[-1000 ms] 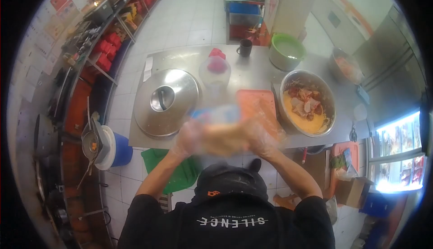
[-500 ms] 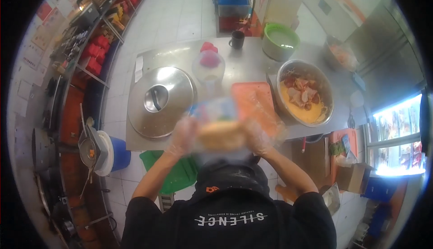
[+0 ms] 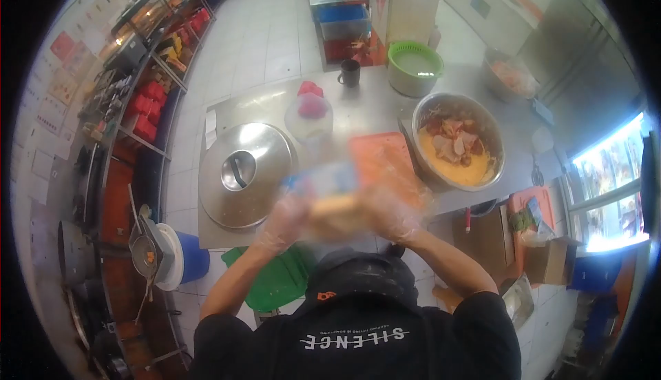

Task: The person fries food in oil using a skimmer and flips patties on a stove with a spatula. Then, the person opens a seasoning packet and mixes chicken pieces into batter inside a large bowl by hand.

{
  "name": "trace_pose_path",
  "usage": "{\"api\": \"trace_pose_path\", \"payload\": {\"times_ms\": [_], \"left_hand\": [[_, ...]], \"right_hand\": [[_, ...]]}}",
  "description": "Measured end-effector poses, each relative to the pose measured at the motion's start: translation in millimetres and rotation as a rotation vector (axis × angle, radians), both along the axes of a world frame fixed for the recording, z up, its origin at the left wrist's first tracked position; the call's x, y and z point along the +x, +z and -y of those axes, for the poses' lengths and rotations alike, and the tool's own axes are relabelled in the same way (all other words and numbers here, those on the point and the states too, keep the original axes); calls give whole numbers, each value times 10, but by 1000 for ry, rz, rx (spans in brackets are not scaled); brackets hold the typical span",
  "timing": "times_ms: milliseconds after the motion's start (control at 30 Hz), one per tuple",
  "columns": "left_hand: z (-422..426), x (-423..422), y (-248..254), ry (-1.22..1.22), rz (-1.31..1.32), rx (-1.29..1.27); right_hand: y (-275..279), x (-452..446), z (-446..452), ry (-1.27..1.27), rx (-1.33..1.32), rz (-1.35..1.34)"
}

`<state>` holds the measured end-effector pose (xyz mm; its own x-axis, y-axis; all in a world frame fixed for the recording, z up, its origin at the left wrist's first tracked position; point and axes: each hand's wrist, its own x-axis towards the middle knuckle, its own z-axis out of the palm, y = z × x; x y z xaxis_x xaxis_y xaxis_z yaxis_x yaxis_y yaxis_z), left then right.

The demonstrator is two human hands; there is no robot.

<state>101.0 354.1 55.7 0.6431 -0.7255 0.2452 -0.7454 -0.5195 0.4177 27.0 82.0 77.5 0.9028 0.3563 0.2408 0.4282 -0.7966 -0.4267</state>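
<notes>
A blurred plastic packet (image 3: 333, 204), with blue and white print on top and something tan along its near side, is held up in front of my chest. My left hand (image 3: 286, 219), in a clear plastic glove, grips its left end. On the right end is my right hand (image 3: 392, 213), also gloved and smeared by motion. Beneath and beyond the packet lies an orange cutting board (image 3: 382, 156). To its right, a large steel bowl (image 3: 499, 163) holds raw meat pieces in yellow-orange batter. Exactly what the packet contains is too blurred to make out.
A big steel lid (image 3: 265, 152) lies at the table's left. Farther back are a clear container with a pink top (image 3: 311, 111), a dark mug (image 3: 349, 73) and a green basket (image 3: 413, 63). A blue bucket (image 3: 193, 252) and green lid (image 3: 275, 283) stand below the table.
My view has shifted slightly, so the table appears a little lower. Both hands still hold the packet, which looks tilted more and has moved slightly toward the left.
</notes>
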Motion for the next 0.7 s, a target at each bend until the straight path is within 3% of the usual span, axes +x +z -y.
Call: {"api": "trace_pose_path", "payload": {"times_ms": [133,300,333,367,433,467,533,633,700], "left_hand": [[-96,13,-502,20,-18,22],[-131,15,-100,94,60,-31],[-128,34,-82,106,14,-12],[-145,110,-256,113,15,-13],[-218,251,-738,125,-44,47],[-220,238,-600,123,-29,44],[-178,129,-231,84,40,-48],[-201,79,-246,111,7,-39],[-279,221,-648,125,6,5]], "right_hand": [[-344,-47,-60,-14,68,46],[-216,117,-88,55,225,190],[-76,52,-138,-40,39,56],[-170,91,-137,-33,38,56],[-417,150,-145,-32,373,-49],[-334,184,-149,-31,372,-33],[-105,211,-144,20,-36,46],[-169,145,-172,-13,110,131],[-345,208,-185,-1,109,115]]}}
